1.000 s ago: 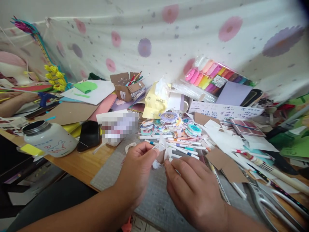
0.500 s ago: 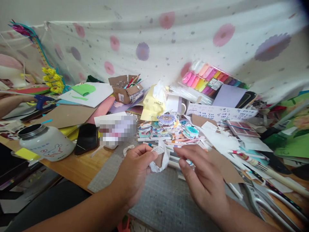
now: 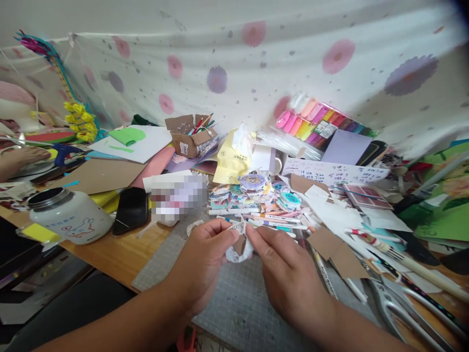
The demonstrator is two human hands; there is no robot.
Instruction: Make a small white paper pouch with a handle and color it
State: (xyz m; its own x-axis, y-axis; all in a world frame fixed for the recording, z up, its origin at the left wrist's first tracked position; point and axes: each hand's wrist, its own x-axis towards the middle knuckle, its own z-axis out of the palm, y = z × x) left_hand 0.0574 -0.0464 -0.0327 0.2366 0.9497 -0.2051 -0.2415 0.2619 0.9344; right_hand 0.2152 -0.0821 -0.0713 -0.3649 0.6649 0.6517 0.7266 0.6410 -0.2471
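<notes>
The left hand (image 3: 205, 259) and the right hand (image 3: 289, 274) meet over the grey cutting mat (image 3: 242, 303) at the near edge of the tabletop (image 3: 110, 254). Between them is a small piece of white lace trim (image 3: 240, 244) wrapped about a scrap of brown cardboard. The left hand's grip is clamped on it, thumb and forefinger pinching its upper left edge. The right hand's grip is likewise closed on the lace, fingertips pressed to its right side, so both hands hold the same piece just above the mat.

Just beyond the hands lies a row of white marker pens (image 3: 271, 220), and behind those a heap of colourful stickers (image 3: 256, 190). To the left stand a white jar (image 3: 71, 217) with a rabbit drawing and a black phone (image 3: 131, 210). Farther back sit an open cardboard box (image 3: 192, 134) holding pens, a yellow tissue pack (image 3: 232, 156) and a tray of coloured modelling clay (image 3: 318, 120). Scissors (image 3: 395, 303) lie to the right of the mat. Another person's hand (image 3: 20, 159) rests at the far left edge.
</notes>
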